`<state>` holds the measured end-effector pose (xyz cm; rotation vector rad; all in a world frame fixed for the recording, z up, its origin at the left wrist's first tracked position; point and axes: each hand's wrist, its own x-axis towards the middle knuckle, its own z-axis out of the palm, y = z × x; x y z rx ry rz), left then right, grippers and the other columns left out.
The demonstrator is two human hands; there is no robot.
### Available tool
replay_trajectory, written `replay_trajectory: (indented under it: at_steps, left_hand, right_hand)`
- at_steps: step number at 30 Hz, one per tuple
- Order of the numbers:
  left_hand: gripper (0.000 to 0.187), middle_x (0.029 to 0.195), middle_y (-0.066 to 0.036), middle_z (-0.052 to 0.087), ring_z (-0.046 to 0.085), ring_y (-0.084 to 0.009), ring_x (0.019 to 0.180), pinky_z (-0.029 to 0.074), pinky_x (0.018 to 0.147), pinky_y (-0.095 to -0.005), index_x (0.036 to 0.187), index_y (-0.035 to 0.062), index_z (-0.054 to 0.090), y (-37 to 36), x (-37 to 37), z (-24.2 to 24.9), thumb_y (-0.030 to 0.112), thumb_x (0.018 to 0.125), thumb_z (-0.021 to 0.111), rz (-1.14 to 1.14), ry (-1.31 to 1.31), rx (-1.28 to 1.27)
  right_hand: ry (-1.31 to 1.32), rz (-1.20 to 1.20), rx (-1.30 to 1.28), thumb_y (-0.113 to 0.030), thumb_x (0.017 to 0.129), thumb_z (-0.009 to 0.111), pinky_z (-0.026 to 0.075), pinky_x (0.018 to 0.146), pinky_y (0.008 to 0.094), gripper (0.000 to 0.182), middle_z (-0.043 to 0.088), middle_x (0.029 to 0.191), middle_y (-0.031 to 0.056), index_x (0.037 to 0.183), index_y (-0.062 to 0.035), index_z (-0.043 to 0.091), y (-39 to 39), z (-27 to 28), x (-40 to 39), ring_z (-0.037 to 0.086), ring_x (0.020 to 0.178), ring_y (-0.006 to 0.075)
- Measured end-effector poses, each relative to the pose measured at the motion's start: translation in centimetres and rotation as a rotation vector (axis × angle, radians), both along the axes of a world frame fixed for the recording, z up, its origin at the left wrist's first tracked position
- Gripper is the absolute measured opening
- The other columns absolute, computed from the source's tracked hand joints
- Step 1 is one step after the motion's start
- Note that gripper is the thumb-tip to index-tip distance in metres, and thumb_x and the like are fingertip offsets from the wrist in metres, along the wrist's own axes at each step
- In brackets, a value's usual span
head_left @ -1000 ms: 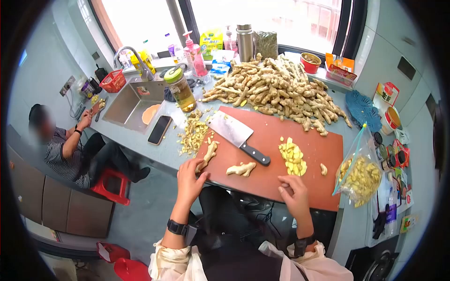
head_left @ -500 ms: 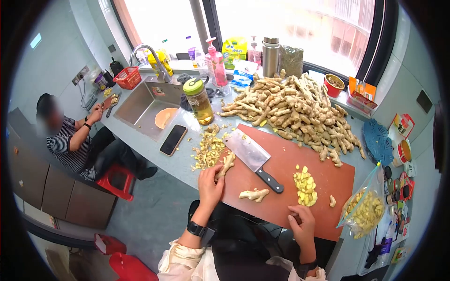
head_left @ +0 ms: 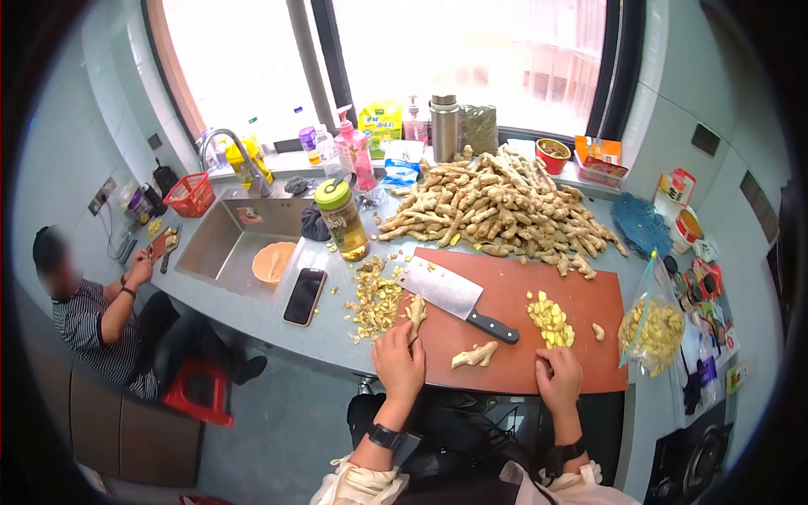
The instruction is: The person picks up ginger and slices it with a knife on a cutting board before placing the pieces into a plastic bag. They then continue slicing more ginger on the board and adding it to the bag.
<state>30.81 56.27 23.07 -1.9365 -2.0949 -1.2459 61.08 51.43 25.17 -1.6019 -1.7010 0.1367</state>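
Observation:
My left hand (head_left: 399,362) has its fingers on a ginger piece (head_left: 417,311) at the left edge of the brown cutting board (head_left: 438,358). My right hand (head_left: 559,376) rests at the board's front edge, fingers curled, just below a pile of sliced ginger (head_left: 550,320); whether it holds anything is hidden. A cleaver (head_left: 446,290) lies flat on the board between my hands, its black handle toward the right. In front of it is another ginger piece (head_left: 475,355), with a small one (head_left: 598,332) at the right. Peelings (head_left: 376,299) lie left of the board.
Behind the board is a large ginger heap (head_left: 497,202). A phone (head_left: 305,296), a green-lidded jar (head_left: 341,220) and the sink (head_left: 215,244) are at left. A bag of ginger slices (head_left: 652,328) stands at right. Another person (head_left: 93,311) sits far left, holding something.
The camera view has turned, shifting the scene. My right hand has moved nearer the sliced pile, and its fingers look more curled. My left hand remains at the same ginger piece.

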Motion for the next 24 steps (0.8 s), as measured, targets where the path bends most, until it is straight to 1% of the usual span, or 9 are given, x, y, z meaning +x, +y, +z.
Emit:
replay_trajectory:
  at_steps: [4, 6, 7, 9, 13, 18, 24]
  left_hand:
    - [0.040, 0.121, -0.007, 0.065, 0.058, -0.0308, 0.114, 0.044, 0.098, -0.0462, 0.127, 0.0127, 0.066, 0.08, -0.18, -0.47, 0.016, 0.087, 0.073, -0.034, 0.010, 0.025]
    - [0.041, 0.125, -0.007, 0.063, 0.058, -0.0306, 0.117, 0.043, 0.100, -0.0470, 0.127, 0.0129, 0.065, 0.05, -0.02, -0.71, 0.016, 0.087, 0.073, -0.007, 0.004, 0.026]
    - [0.041, 0.125, -0.007, 0.063, 0.058, -0.0306, 0.117, 0.043, 0.100, -0.0470, 0.127, 0.0129, 0.065, 0.01, 0.00, -0.83, 0.016, 0.087, 0.073, -0.033, 0.001, 0.031]
    - [0.041, 0.126, -0.009, 0.062, 0.057, -0.0329, 0.116, 0.043, 0.098, -0.0480, 0.128, 0.0129, 0.064, 0.09, -0.21, -0.96, 0.016, 0.088, 0.073, -0.039, 0.003, 0.055]
    - [0.041, 0.126, -0.009, 0.062, 0.057, -0.0329, 0.117, 0.042, 0.099, -0.0481, 0.128, 0.0133, 0.064, 0.17, -0.29, -1.10, 0.017, 0.088, 0.073, -0.046, 0.012, 0.067]
    - [0.041, 0.123, -0.007, 0.062, 0.059, -0.0305, 0.116, 0.044, 0.100, -0.0479, 0.127, 0.0130, 0.066, -0.01, -0.37, -1.08, 0.019, 0.087, 0.074, -0.022, 0.039, 0.041]
    - [0.041, 0.124, -0.005, 0.063, 0.059, -0.0290, 0.113, 0.044, 0.097, -0.0457, 0.129, 0.0139, 0.066, 0.16, -0.35, -0.99, 0.021, 0.089, 0.073, -0.012, 0.041, 0.056]
  right_hand:
    - [-0.093, -0.047, 0.111, -0.007, 0.081, 0.074, 0.052, 0.075, 0.0436, 0.014, 0.063, 0.090, 0.0073, 0.095, -0.0083, 0.072, -0.12, -0.26, -0.44, 0.065, 0.083, 0.0299]
    - [-0.090, -0.076, 0.110, -0.008, 0.081, 0.074, 0.053, 0.075, 0.0435, 0.014, 0.063, 0.090, 0.0072, 0.094, -0.0085, 0.072, -0.19, -0.21, -0.62, 0.066, 0.083, 0.0298]
    - [-0.083, -0.075, 0.105, -0.008, 0.081, 0.074, 0.053, 0.075, 0.0434, 0.013, 0.064, 0.091, 0.0071, 0.094, -0.0087, 0.073, -0.27, -0.16, -0.65, 0.066, 0.084, 0.0297]
    - [-0.109, -0.105, 0.118, -0.009, 0.081, 0.074, 0.053, 0.074, 0.0429, 0.013, 0.064, 0.091, 0.0070, 0.094, -0.0090, 0.073, -0.38, -0.10, -0.78, 0.067, 0.084, 0.0294]
    - [-0.094, -0.116, 0.106, -0.012, 0.082, 0.074, 0.053, 0.074, 0.0429, 0.012, 0.064, 0.091, 0.0068, 0.094, -0.0100, 0.073, -0.35, -0.42, -0.74, 0.067, 0.084, 0.0293]
    - [-0.117, -0.136, 0.114, -0.011, 0.083, 0.073, 0.053, 0.074, 0.0428, 0.011, 0.065, 0.092, 0.0075, 0.094, -0.0103, 0.073, -0.55, -0.30, -0.81, 0.067, 0.084, 0.0301]
    - [-0.088, -0.130, 0.115, -0.008, 0.083, 0.073, 0.054, 0.074, 0.0437, 0.012, 0.066, 0.093, 0.0091, 0.095, -0.0092, 0.073, -0.18, -0.58, -0.84, 0.067, 0.084, 0.0326]
